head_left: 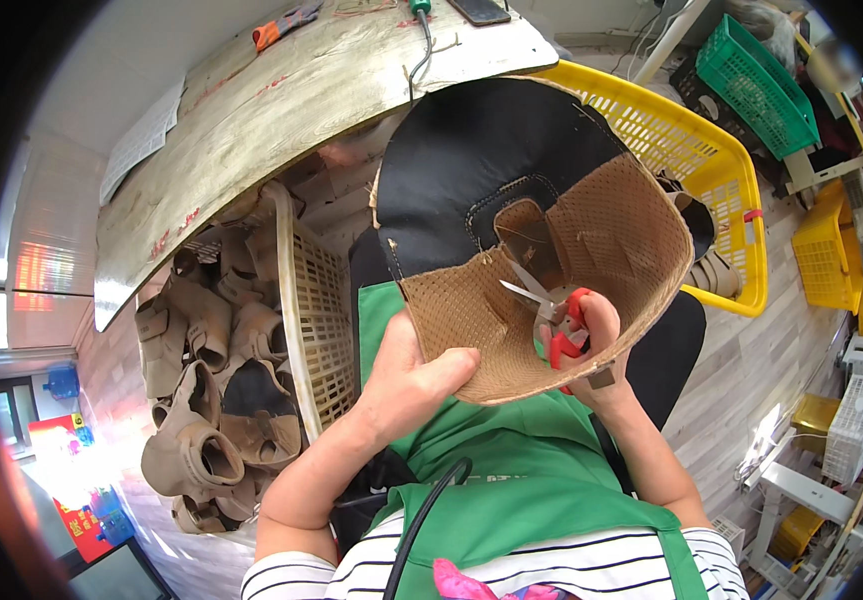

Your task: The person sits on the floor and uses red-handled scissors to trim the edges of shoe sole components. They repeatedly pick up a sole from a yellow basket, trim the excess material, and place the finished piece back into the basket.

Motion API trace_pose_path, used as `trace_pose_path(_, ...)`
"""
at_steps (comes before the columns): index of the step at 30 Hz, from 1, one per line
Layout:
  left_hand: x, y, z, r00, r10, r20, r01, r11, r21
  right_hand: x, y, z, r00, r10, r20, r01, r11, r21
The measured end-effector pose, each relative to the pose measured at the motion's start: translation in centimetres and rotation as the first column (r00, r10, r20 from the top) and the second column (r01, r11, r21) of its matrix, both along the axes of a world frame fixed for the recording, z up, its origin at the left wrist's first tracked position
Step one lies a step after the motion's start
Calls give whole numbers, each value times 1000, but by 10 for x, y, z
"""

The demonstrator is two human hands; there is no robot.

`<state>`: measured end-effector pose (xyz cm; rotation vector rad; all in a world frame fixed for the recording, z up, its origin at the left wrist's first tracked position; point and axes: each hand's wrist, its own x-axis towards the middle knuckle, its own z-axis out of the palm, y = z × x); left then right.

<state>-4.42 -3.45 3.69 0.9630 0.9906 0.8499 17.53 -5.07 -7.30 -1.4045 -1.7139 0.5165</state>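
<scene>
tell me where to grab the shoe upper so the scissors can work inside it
Probably the tan mesh rim of the shoe upper, from the left, as the left hand does now. The piece curves open upward, and the right hand with the scissors fills the right side.

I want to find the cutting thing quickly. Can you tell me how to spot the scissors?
Look at the big curved shoe upper, black and tan mesh, held over the green apron. At its lower right edge the right hand grips the scissors. They alone have bright red handles and shiny open blades pointing into the tan mesh.
</scene>
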Motion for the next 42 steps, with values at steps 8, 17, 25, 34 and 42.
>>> trace_pose_path(8, 2, -1, -6, 989, -59, -134, 75, 990, 116, -2, 7, -17, 998, 10, 61, -4, 996, -93)
trace_pose_path(17, 3, 0, 1, 982, -106, -158, 109, 994, 9, 0, 5, -25, 999, -40, -10, 40, 998, 51)
trace_pose_path(25, 5, 2, -5, 949, -112, -296, 169, 971, 172, 3, 4, -30, 999, -34, 30, 31, 996, 87)
trace_pose_path(34, 6, 0, -11, 908, -81, -411, 180, 961, 209, -5, 5, -5, 984, 96, -148, -105, 993, -51)
trace_pose_path(42, 4, -3, -9, 993, -27, -114, 37, 996, 85, 4, 5, 2, 992, 87, -88, -95, 991, -96)
